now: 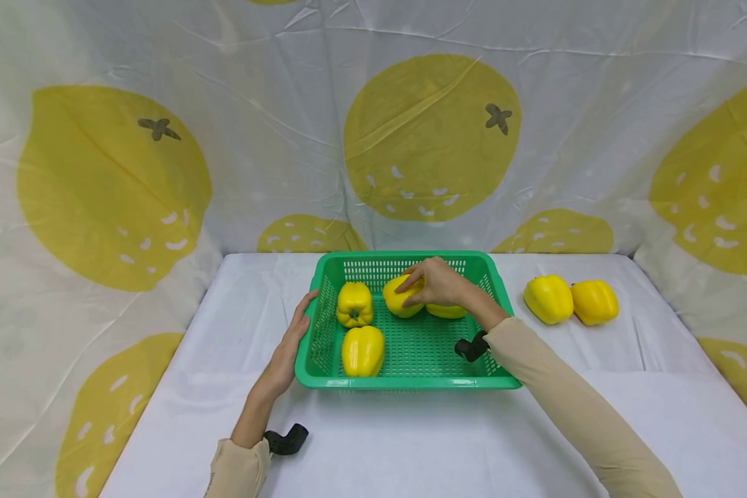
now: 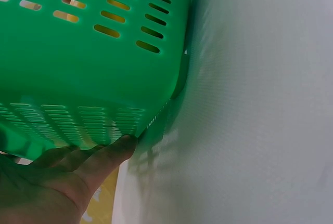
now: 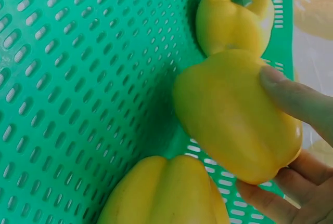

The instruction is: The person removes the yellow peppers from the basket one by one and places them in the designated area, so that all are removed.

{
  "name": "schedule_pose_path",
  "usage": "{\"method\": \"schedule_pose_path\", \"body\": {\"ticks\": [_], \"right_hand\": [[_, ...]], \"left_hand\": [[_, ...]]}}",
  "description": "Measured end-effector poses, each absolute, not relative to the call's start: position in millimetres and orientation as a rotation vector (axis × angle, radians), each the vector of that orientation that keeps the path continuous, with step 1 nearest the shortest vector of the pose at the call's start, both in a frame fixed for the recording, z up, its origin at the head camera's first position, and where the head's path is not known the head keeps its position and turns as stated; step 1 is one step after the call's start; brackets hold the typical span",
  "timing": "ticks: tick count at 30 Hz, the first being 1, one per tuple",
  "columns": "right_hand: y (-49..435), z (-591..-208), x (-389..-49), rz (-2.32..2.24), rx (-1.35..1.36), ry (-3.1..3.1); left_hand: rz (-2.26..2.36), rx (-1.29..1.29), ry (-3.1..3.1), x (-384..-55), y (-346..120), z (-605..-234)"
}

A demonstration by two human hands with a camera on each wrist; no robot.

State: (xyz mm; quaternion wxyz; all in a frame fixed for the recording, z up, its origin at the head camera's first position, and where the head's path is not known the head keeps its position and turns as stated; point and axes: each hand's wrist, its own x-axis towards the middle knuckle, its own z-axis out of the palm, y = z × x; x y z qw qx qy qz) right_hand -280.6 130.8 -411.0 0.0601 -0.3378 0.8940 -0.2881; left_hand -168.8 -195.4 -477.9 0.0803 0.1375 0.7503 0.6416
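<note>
A green plastic basket [image 1: 411, 382] with slotted walls stands on the white-covered table. Inside it, my right hand [image 1: 438, 282] grips a yellow bell pepper [image 3: 237, 115], thumb on one side and fingers on the other. Another yellow bell pepper [image 1: 446, 312] lies beside it, partly hidden under the hand. Toward the basket's left side are a pepper with a green stem [image 1: 355, 304] and, nearer the front, one more pepper [image 1: 363, 351]. My left hand [image 1: 288, 349] rests along the basket's left outer side, its fingers stretched against the wall in the left wrist view.
Two yellow bell peppers, one left [image 1: 548, 299] and one right [image 1: 594, 302], sit side by side on the table [image 1: 597, 415] right of the basket. A lemon-printed cloth [image 1: 286, 138] hangs behind and along both sides.
</note>
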Motion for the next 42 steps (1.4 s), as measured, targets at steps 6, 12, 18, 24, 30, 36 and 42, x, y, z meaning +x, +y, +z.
{"method": "schedule_pose_path", "body": {"ticks": [6,12,18,24,30,36,42], "right_hand": [[132.5,-405.0,-280.2,-1.125,-0.953,2.621],[136.7,-396.0,-277.8,-1.266,-0.901,2.576],[140.8,-388.6,-275.2,-1.35,-0.859,2.543],[150.3,-375.6,-266.7,-1.46,-0.791,2.544],[166.2,-359.1,-254.7,-1.64,-0.672,2.573],[181.7,-345.7,-243.2,-1.698,-0.566,2.662],[198.5,-339.6,-232.5,-1.773,-0.561,2.679]], "left_hand": [[1.927,0.406,2.248,-168.7,-196.4,-478.3],[1.921,0.4,2.259,-169.8,-195.3,-479.2],[1.92,0.399,2.264,-169.5,-195.0,-479.3],[1.911,0.404,2.271,-170.3,-195.8,-479.9],[1.903,0.398,2.266,-170.5,-194.6,-479.4],[1.91,0.402,2.262,-170.7,-194.0,-479.9],[1.914,0.408,2.25,-169.2,-195.7,-479.0]]}}
